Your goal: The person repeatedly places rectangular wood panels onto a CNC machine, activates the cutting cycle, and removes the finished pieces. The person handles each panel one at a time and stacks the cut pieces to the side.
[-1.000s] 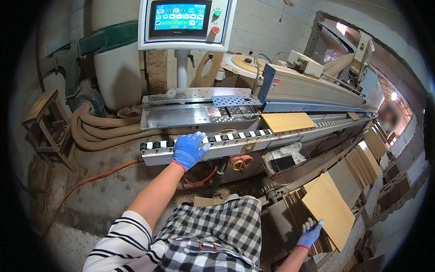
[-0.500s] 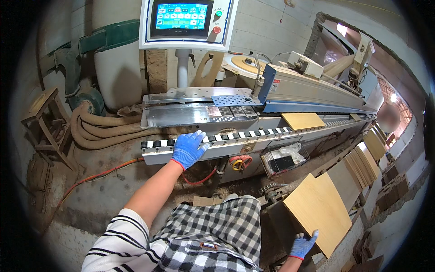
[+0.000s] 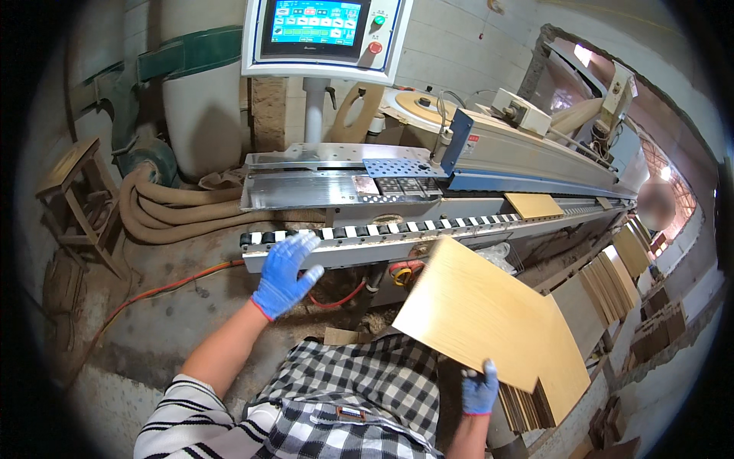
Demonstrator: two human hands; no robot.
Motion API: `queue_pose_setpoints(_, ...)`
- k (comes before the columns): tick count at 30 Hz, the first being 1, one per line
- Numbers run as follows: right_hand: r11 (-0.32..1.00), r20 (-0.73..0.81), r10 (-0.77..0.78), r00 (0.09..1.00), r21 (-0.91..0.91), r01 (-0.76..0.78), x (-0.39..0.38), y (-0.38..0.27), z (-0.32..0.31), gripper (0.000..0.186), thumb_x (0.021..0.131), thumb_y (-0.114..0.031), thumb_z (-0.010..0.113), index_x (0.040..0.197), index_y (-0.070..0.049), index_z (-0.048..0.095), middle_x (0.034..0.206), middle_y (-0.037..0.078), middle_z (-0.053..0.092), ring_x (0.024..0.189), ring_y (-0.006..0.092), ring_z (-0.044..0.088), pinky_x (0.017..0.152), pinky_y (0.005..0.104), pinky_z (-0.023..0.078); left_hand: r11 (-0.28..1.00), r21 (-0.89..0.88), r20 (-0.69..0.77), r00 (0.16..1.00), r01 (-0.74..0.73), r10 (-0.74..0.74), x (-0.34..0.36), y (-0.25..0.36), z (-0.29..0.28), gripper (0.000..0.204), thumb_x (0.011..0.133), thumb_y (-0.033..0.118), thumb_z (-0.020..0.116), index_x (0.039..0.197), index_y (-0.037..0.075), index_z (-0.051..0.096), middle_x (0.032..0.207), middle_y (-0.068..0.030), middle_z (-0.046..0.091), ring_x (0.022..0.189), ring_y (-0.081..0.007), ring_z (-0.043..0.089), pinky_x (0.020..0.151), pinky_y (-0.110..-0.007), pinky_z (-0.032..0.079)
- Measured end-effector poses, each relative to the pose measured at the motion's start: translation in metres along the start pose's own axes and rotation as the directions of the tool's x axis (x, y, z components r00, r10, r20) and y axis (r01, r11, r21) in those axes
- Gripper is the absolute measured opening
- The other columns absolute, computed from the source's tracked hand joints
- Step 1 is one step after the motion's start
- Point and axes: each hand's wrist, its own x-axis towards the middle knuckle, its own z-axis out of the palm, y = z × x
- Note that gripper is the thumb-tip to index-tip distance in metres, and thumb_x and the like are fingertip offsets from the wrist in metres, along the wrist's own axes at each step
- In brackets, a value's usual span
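My right hand (image 3: 479,392), in a blue glove with a white-tipped thumb, grips the near edge of a pale wood-grain panel (image 3: 466,302). This panel is tilted, lifted over a stack of similar panels (image 3: 564,371); its far corner hangs just in front of the roller rail (image 3: 359,246). My left hand (image 3: 284,277), also gloved in blue, is in the air at the rail's left end, fingers spread and holding nothing. Further along the edge-banding machine (image 3: 535,157), another wood-grain panel (image 3: 533,205) lies against its feed track.
A control screen (image 3: 313,27) with green and red buttons stands behind the machine. Brown hoses (image 3: 176,222) and a wooden stool (image 3: 80,199) are at left. An orange cable (image 3: 164,289) crosses the floor. More stacked boards (image 3: 608,279) stand at right; a person is in the far background.
My right hand has raised a panel off the stack and swung it left toward the rail. My left hand has moved back off the rollers. The panel on the machine has slid further right.
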Motion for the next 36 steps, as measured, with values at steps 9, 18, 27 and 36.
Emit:
queue_pose_setpoints(9,0.918,0.449,0.392,0.803,-0.137,-0.371,0.054,0.076,0.173,0.024,0.088,-0.020,0.064,0.108,-0.009,0.056,0.087,0.003,0.062,0.069,0.0153,0.060,0.070,0.0357,0.053,0.993,0.088,0.180,0.981,-0.083,0.066,-0.032,0.022,-0.036,0.063,0.080,0.048,0.066,0.127,0.008,0.055,0.135,-0.0171,0.050,0.129,-0.0360,0.041,0.111,-0.048,0.027)
queue_pose_setpoints(18,0.829,0.590,0.519,0.618,-0.171,-0.533,0.068,0.099,0.237,0.039,0.094,-0.022,0.059,0.126,-0.002,0.049,0.121,0.018,0.057,0.100,0.0307,0.061,0.092,0.0430,0.051,0.927,0.352,-0.059,0.992,0.128,-0.115,-0.022,-0.061,-0.021,0.050,0.080,0.037,0.069,0.118,0.005,0.059,0.127,-0.0141,0.056,0.124,-0.0301,0.047,0.110,-0.046,0.027)
queue_pose_setpoints(27,0.770,0.678,0.069,0.732,-0.503,0.393,0.001,-0.019,0.248,0.025,0.085,-0.012,0.068,0.065,-0.004,0.053,0.065,-0.002,0.056,0.063,0.0064,0.050,0.060,0.0244,0.043,0.929,0.229,0.002,0.954,0.292,-0.300,0.009,-0.076,-0.006,0.058,0.081,0.042,0.069,0.123,0.005,0.057,0.133,-0.0144,0.054,0.114,-0.0307,0.055,0.099,-0.041,0.041)
queue_pose_setpoints(36,0.413,0.838,-0.185,0.513,-0.407,0.814,-0.128,-0.136,0.261,0.019,0.082,-0.016,0.066,0.070,-0.005,0.056,0.067,0.008,0.054,0.061,0.0179,0.053,0.062,0.0342,0.050,0.941,0.196,0.011,0.959,0.277,-0.284,0.013,-0.080,-0.003,0.057,0.082,0.041,0.069,0.123,0.004,0.057,0.136,-0.0167,0.050,0.115,-0.0341,0.055,0.098,-0.042,0.043)
